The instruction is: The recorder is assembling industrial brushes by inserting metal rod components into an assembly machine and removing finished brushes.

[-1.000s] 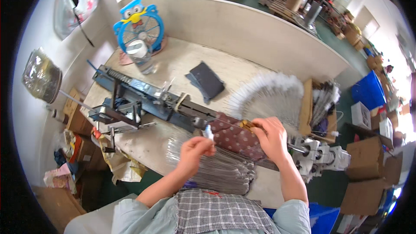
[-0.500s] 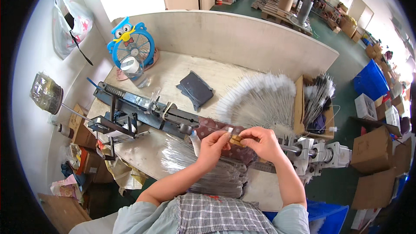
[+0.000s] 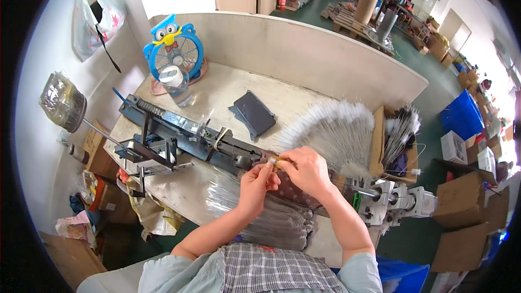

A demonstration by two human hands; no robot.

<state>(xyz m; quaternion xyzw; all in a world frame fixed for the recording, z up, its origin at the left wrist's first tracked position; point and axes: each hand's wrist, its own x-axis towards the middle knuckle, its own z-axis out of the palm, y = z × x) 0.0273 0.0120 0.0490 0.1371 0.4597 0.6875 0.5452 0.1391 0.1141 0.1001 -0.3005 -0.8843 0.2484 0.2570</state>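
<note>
Just beside the pinched-together left hand (image 3: 257,185), a small, oblong yellow-brown block (image 3: 277,158) is gripped by the right hand (image 3: 307,170)!

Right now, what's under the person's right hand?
Brown dotted cloth shows beneath the right hand, with thin grey wires at its near edge. The hand hides part of the cloth, and what lies under the cloth can't be seen.

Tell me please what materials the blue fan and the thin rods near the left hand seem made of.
Blue fan: probably glossy plastic, judging by its smooth, evenly coloured frame. Thin rods: likely bare metal wire, given their grey shine; exact metal unclear.
</note>
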